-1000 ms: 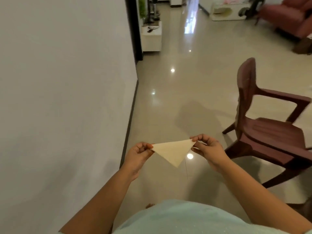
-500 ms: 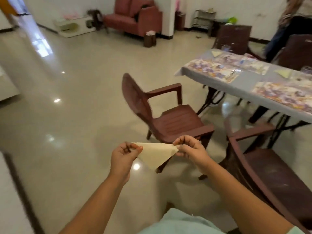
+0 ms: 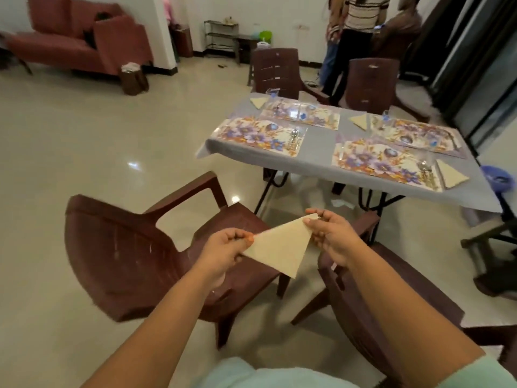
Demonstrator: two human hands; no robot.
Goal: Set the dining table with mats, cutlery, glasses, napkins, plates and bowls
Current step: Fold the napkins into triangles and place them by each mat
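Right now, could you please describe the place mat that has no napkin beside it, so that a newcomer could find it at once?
Start at the grey table with four flowered mats. Take the row along its near edge, then the mat at the left end, closest to the red sofa. It has cutlery on its right side, but unlike the other three mats, no folded cream napkin lies beside it.

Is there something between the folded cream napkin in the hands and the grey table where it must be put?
Yes. The folded cream napkin, pinched by the left hand and right hand, hangs over two brown plastic chairs, which stand between the person and the grey table. The gap between them looks narrow.
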